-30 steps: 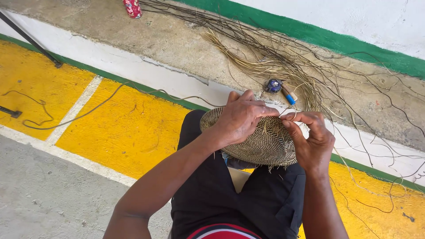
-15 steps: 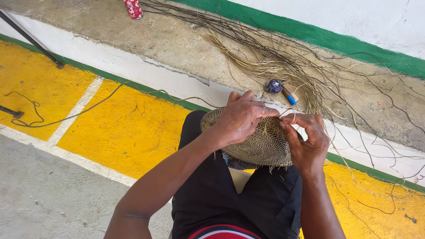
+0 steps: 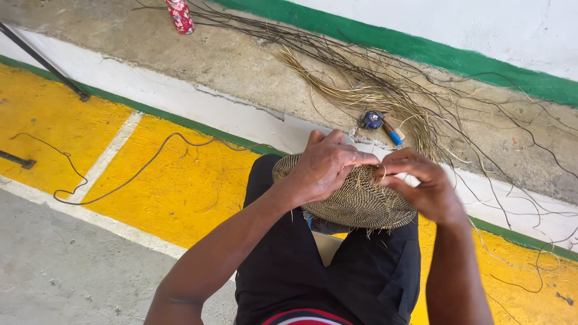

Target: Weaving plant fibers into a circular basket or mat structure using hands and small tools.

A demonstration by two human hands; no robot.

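Gripping the round tan woven fibre disc (image 3: pixel 355 201) on the lap, left hand (image 3: pixel 328 165) presses flat on top; right hand (image 3: pixel 421 189) pinches a thin pale strand at its far right edge.

I see a round woven basket base (image 3: pixel 355 201), a flat coiled disc of tan fibre flecked with dark strands, resting tilted on the lap near the middle of the scene. Loose fibre ends stick out along its near right rim. Its far edge is covered by fingers.
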